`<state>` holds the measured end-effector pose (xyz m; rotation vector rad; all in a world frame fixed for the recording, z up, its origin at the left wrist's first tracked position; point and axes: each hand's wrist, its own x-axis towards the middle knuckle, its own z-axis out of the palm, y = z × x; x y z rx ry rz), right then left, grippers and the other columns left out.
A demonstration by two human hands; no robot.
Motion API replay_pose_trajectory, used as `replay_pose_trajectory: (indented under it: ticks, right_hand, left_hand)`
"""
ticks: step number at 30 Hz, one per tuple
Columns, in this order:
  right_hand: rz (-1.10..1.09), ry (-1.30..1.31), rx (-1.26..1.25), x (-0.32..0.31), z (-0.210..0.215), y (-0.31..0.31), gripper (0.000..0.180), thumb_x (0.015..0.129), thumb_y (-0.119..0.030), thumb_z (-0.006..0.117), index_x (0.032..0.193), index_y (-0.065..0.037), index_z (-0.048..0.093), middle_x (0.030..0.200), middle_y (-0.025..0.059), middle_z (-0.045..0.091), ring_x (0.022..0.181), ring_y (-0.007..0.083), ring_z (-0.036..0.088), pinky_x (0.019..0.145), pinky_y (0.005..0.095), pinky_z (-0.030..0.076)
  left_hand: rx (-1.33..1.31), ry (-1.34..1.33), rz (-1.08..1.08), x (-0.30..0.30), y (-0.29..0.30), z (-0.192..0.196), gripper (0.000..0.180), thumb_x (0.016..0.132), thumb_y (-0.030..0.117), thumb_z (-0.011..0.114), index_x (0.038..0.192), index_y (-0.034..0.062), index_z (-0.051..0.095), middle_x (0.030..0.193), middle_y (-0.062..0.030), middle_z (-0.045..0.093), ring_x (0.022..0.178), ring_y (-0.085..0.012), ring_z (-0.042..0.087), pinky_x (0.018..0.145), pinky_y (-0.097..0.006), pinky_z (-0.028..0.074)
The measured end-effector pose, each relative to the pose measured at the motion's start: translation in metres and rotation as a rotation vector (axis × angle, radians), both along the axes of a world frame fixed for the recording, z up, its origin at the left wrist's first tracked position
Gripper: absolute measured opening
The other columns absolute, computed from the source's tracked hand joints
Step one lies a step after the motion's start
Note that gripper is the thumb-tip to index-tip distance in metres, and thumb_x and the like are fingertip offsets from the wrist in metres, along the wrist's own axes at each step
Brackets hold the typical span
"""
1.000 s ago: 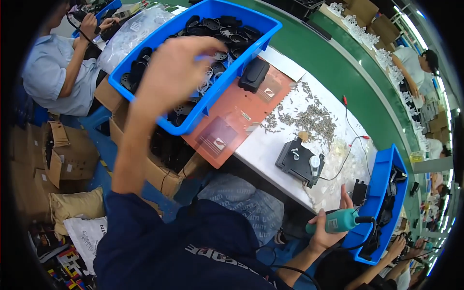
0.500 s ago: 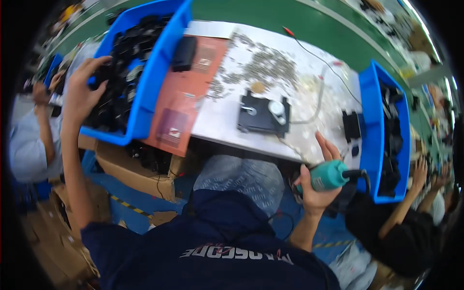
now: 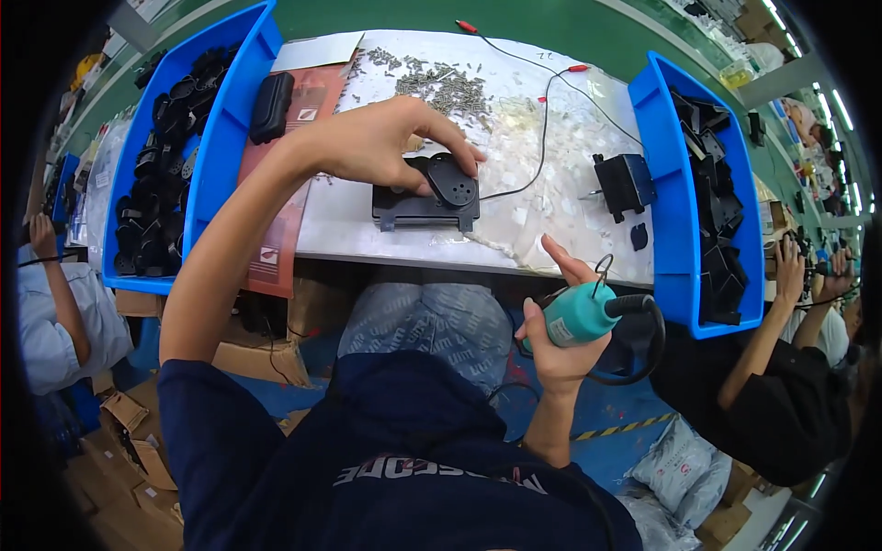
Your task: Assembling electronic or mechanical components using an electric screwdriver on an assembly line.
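My left hand (image 3: 381, 142) presses a round black plastic part (image 3: 448, 182) onto a flat black fixture (image 3: 424, 204) at the front middle of the white table (image 3: 551, 165). My right hand (image 3: 560, 321) hovers below the table's front edge, gripping a teal electric screwdriver (image 3: 581, 314) with a black cable looping from its end. A heap of small metal screws (image 3: 441, 84) lies behind the fixture.
A blue bin (image 3: 220, 156) of black parts stands at the left, another blue bin (image 3: 671, 193) at the right. A black oblong part (image 3: 272, 105) rests on an orange sheet (image 3: 303, 101). A black block (image 3: 625, 182) sits near the right bin. Other people work on both sides.
My left hand left the left blue bin and came to the fixture with a black part. The view swung toward the table's middle. My right hand kept the screwdriver.
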<state>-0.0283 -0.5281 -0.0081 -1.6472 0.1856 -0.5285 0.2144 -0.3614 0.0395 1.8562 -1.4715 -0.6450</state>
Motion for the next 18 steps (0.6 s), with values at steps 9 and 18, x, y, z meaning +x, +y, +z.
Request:
replay_pose_trajectory:
  ticks: [9, 18]
  right_hand:
    - [0.053, 0.054, -0.029, 0.006, -0.003, -0.005, 0.05, 0.066, 0.01, 0.064, 0.115, 0.005, 0.053, 0.12, 0.0235, 0.06, 0.108, 0.0222, 0.06, 0.096, 0.0311, 0.044]
    - [0.032, 0.05, -0.028, 0.011, 0.001, -0.003, 0.05, 0.067, 0.01, 0.065, 0.115, 0.004, 0.052, 0.119, 0.0244, 0.06, 0.103, 0.0199, 0.061, 0.093, 0.0304, 0.044]
  left_hand:
    - [0.126, 0.153, 0.128, 0.005, -0.015, -0.008, 0.025, 0.078, 0.014, 0.071, 0.102, 0.0061, 0.071, 0.101, -0.0091, 0.069, 0.098, -0.0189, 0.063, 0.087, -0.032, 0.048]
    - [0.278, 0.286, 0.091, 0.008, -0.026, -0.005, 0.025, 0.078, 0.015, 0.073, 0.101, 0.0059, 0.072, 0.113, -0.0142, 0.065, 0.109, -0.0231, 0.06, 0.091, -0.034, 0.048]
